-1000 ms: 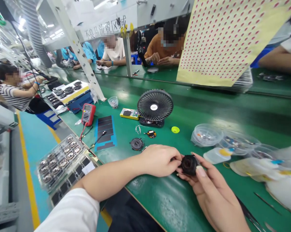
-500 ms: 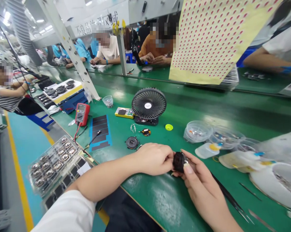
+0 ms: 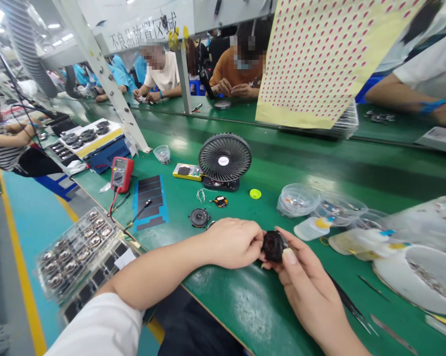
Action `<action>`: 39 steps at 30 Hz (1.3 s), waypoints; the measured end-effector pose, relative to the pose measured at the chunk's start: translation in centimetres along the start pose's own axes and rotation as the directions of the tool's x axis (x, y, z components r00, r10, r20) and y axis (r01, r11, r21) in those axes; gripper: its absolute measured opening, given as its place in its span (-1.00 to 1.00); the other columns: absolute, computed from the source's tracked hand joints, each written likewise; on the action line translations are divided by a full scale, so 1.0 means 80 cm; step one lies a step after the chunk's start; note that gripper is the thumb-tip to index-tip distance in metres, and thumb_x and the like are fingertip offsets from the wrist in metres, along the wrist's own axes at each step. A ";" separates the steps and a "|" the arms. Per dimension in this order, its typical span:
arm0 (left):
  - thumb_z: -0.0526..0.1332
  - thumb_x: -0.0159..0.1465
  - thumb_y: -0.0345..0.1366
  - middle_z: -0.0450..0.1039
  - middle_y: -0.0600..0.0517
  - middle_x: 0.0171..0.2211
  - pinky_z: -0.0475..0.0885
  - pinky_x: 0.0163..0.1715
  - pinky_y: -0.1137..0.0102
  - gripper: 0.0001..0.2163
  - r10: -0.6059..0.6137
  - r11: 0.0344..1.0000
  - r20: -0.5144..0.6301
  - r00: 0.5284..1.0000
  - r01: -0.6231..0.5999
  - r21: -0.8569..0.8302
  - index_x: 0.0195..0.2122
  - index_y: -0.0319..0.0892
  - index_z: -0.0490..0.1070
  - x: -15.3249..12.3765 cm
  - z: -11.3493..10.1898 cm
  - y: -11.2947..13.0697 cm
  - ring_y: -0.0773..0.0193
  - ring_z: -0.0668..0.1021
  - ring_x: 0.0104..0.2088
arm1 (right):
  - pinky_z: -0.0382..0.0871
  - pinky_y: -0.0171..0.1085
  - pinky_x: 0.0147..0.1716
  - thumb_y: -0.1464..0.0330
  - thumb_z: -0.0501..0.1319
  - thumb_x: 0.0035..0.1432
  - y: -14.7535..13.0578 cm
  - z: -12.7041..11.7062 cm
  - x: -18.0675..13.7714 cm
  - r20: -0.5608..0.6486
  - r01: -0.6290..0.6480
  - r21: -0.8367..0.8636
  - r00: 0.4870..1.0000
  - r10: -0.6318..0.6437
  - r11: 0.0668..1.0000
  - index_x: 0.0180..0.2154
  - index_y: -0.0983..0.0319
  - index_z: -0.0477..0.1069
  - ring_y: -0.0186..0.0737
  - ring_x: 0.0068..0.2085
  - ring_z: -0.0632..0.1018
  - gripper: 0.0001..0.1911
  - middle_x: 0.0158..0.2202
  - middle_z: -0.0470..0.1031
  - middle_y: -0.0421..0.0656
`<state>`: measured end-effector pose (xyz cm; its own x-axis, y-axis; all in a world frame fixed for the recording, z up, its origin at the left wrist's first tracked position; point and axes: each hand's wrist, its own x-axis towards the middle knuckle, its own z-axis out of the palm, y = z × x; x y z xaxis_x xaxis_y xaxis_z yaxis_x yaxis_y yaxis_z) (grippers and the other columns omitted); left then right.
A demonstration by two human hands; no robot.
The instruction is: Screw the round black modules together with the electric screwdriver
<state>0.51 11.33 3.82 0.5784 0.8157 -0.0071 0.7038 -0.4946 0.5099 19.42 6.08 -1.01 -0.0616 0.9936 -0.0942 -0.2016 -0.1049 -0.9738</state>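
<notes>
A small black round watch case (image 3: 274, 246) is held just above the green bench, tilted so its dark round side shows. My right hand (image 3: 306, 277) grips it from the right, with the thumb on its near edge and the fingers behind. My left hand (image 3: 236, 242) is closed, its curled fingertips pinching at the case's left edge; exactly what they grip there is hidden. Left of my left hand lies another black round watch part (image 3: 199, 217), with a ring-like piece partly covered by the wrist. A small round circuit piece (image 3: 220, 201) lies beyond it.
A black desk fan (image 3: 225, 158) stands ahead, near a red multimeter (image 3: 121, 174). At left is a clear tray of watch parts (image 3: 74, 249). To the right are plastic tubs (image 3: 299, 200), bottles (image 3: 312, 229), a white bowl (image 3: 389, 269) and tweezers (image 3: 352, 306). Co-workers sit across the bench.
The view has shifted slightly, so the bench things sit a little further left. The watch case has turned a little, showing more of its round face. Both hands keep their hold.
</notes>
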 end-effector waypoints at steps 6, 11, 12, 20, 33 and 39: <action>0.14 0.41 -0.33 0.66 -0.03 -0.15 0.56 -0.04 0.19 -0.89 -0.046 0.999 -0.078 0.996 0.046 -0.002 -0.15 -0.11 0.46 0.001 0.003 -0.006 0.07 0.67 -0.10 | 0.66 -0.08 -0.15 -0.06 0.36 0.28 0.000 0.002 0.005 -0.058 0.047 -0.021 0.997 -0.048 0.999 0.18 -0.04 0.48 -0.08 -0.14 0.67 -0.48 0.20 0.56 -0.04; 0.17 0.42 -0.33 0.67 -0.02 -0.12 0.55 0.00 0.23 -0.86 -0.025 0.999 -0.124 0.992 0.019 -0.048 -0.07 -0.11 0.50 0.000 0.002 -0.006 0.12 0.66 -0.07 | 0.66 0.01 -0.02 -0.03 0.36 0.30 0.001 0.002 0.008 -0.074 0.052 0.024 0.996 -0.050 0.998 0.19 -0.09 0.44 -0.02 -0.02 0.68 -0.51 0.23 0.54 -0.06; 0.19 0.42 -0.30 0.67 0.00 -0.15 0.55 -0.02 0.25 -0.88 -0.001 0.998 -0.122 0.992 -0.007 -0.062 -0.09 -0.10 0.51 0.000 0.001 -0.004 0.14 0.66 -0.09 | 0.66 0.03 0.00 -0.03 0.36 0.31 0.002 0.002 0.008 -0.080 0.057 0.019 0.995 -0.056 0.998 0.21 -0.11 0.43 -0.01 0.02 0.68 -0.50 0.23 0.54 -0.06; 0.20 0.43 -0.29 0.63 -0.04 -0.17 0.52 -0.03 0.27 -0.87 0.119 0.993 -0.082 0.989 -0.120 -0.008 -0.18 -0.15 0.55 -0.003 0.005 0.000 0.14 0.65 -0.12 | 0.64 0.05 0.07 -0.06 0.36 0.30 0.002 0.003 0.005 -0.073 0.090 -0.070 0.993 -0.095 0.994 0.26 -0.12 0.40 0.06 0.20 0.58 -0.43 0.29 0.47 -0.05; 0.19 0.40 -0.33 0.62 0.02 -0.20 0.52 -0.09 0.33 -0.90 0.043 0.999 -0.048 0.998 -0.044 -0.016 -0.19 -0.12 0.51 -0.004 0.001 0.001 0.20 0.64 -0.15 | 0.52 0.13 0.24 -0.02 0.28 0.38 0.008 0.000 0.002 -0.025 0.144 -0.166 0.988 -0.150 0.976 0.28 -0.10 0.39 0.04 0.23 0.57 -0.49 0.28 0.48 -0.06; 0.21 0.38 -0.31 0.61 0.04 -0.20 0.53 -0.14 0.34 -0.93 0.023 0.999 -0.061 0.998 -0.020 0.047 -0.21 -0.11 0.49 -0.003 0.005 0.000 0.20 0.64 -0.18 | 0.50 0.14 0.26 0.00 0.23 0.42 0.020 -0.005 0.002 0.021 0.252 -0.312 0.966 -0.259 0.916 0.31 -0.08 0.36 0.03 0.16 0.63 -0.49 0.27 0.50 -0.04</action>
<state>0.55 11.02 3.49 0.5683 0.8208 0.0571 0.7105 -0.5245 0.4691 19.50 6.10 -2.70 -0.0278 0.9858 0.1655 0.1053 0.1676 -0.9802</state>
